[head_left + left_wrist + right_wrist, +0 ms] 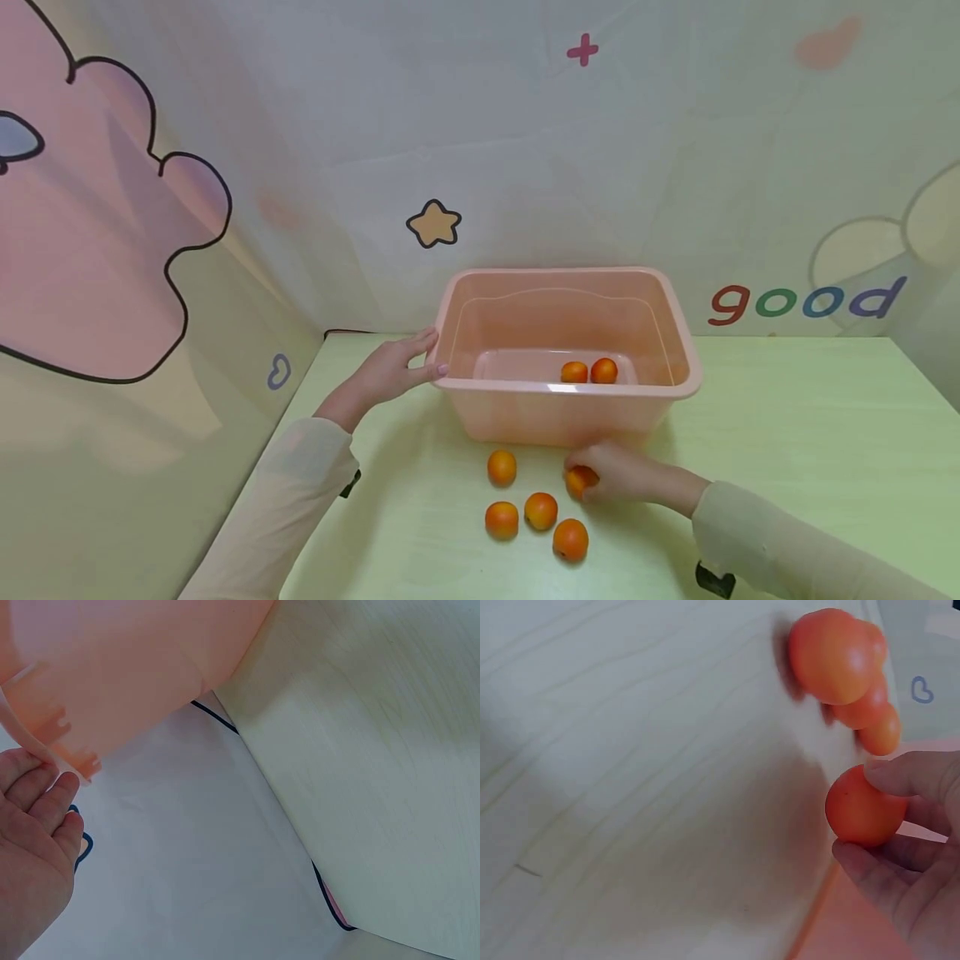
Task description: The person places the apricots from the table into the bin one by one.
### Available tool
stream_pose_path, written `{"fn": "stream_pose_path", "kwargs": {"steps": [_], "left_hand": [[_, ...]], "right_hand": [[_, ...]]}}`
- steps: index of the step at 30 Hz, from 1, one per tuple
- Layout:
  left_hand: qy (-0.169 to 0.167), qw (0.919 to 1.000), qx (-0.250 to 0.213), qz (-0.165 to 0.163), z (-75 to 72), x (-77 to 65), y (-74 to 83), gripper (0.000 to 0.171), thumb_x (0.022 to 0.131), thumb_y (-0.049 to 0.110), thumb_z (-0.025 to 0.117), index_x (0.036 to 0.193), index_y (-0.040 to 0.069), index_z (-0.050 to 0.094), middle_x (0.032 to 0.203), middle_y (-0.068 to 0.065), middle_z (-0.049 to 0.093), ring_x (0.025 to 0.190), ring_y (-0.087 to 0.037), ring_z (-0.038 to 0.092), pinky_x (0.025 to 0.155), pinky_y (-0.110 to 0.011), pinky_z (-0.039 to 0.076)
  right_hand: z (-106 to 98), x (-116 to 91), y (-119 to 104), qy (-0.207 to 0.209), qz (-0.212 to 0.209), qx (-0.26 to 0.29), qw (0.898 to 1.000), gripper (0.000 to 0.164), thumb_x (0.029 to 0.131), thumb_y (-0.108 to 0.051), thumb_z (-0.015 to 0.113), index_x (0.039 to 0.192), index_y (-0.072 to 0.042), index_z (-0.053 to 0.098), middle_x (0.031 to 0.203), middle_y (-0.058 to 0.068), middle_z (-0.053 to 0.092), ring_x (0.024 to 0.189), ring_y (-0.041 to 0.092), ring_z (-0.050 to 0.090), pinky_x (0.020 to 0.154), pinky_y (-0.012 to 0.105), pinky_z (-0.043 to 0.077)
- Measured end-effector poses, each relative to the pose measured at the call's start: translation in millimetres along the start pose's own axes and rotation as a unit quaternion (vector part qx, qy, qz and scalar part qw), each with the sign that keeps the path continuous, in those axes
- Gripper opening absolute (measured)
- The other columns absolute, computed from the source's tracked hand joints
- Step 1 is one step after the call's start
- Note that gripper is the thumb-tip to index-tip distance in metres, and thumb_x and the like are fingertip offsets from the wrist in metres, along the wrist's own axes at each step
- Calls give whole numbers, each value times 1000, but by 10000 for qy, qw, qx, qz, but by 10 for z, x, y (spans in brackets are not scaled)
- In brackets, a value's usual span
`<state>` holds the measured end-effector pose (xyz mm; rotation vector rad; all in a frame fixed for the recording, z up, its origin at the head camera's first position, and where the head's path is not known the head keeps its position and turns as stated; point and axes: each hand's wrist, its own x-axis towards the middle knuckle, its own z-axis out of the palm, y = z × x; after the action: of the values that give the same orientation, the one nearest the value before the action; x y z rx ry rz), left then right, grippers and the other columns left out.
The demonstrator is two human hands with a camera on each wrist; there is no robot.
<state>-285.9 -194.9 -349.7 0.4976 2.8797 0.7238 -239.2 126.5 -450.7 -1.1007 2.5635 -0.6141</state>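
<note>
A pink plastic tub (555,415) stands on the table against the back wall, with two round orange-red fruits (604,371) on its floor. My left hand (393,367) holds the tub's left rim, and in the left wrist view the fingers (52,799) bend under the lip. In front of the tub, my right hand (618,475) pinches one orange-red fruit (864,806) between thumb and fingertips. Several more such fruits (541,511) lie loosely grouped on the table to the left of that hand.
The pale green table (810,450) reaches out to both sides of the tub. Behind it hangs a printed cloth wall (562,167) with a star and the word "good". A second cloth wall (90,433) runs along the left edge.
</note>
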Motion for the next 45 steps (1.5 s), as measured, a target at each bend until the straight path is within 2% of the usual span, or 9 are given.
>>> {"fn": "stream_pose_path", "kwargs": {"steps": [4,9,17,26,34,36,37,43,45], "left_hand": [[55,9999,68,97,1,-7,-3,71,83,45,55,139,13,26,145,-4,24,131,-27,30,100,-49,33],[5,10000,41,40,-3,-9,3,77,80,52,54,140,14,25,146,-3,23,131,-27,28,100,-49,33],[-12,10000,43,21,4,2,6,77,80,53,54,140,15,25,146,-2,23,131,-27,29,100,-49,33],[-41,10000,3,-44,-1,8,4,78,79,54,54,140,15,24,146,-3,22,132,-27,27,100,-50,32],[-47,10000,-16,-50,-7,-3,10,78,79,54,53,140,15,24,146,-3,22,132,-27,27,101,-49,32],[-44,10000,6,-34,-7,-4,8,78,79,54,53,140,15,24,146,-3,22,132,-27,27,101,-49,32],[-41,10000,16,-27,-8,-3,10,77,79,54,53,140,15,24,146,-2,22,132,-26,27,101,-49,32],[-65,10000,68,-27,-14,-4,13,78,79,55,52,140,15,23,147,-3,21,132,-27,27,101,-49,32],[-67,9999,72,-17,-14,-5,13,78,80,54,53,140,15,23,146,-3,22,132,-27,28,100,-49,33]], "right_hand": [[-101,-35,-76,284,-302,-84,9991,15,72,-9,66,87,-10,64,72,-8,49,66,5,41,59,18,34],[-255,-86,-181,579,-511,-305,9965,24,69,-7,67,93,-9,65,84,-4,54,76,9,43,66,21,39],[-487,-144,-356,215,-364,-135,9990,23,73,-10,65,96,-9,63,84,-7,54,73,7,44,62,18,38],[-713,-173,-533,34,-594,61,9982,19,75,-9,64,93,-13,62,75,-10,52,69,7,48,61,17,41],[-963,-154,-642,-75,-504,-161,9986,23,76,-9,64,97,-17,61,80,-13,54,74,6,48,66,21,44],[-1020,-147,-655,-35,-552,-298,9980,24,76,-8,63,99,-17,61,80,-13,53,73,6,48,65,21,43],[-1045,-144,-658,-12,-577,-383,9976,25,76,-8,63,99,-17,61,80,-14,53,73,6,48,68,21,41],[-1162,-120,-673,-42,-721,-390,9966,30,75,-5,61,104,-11,62,85,-11,58,77,6,50,74,23,45],[-1199,-112,-683,-112,-681,-329,9971,30,76,-5,61,105,-9,63,86,-9,57,78,6,51,72,22,48]]}}
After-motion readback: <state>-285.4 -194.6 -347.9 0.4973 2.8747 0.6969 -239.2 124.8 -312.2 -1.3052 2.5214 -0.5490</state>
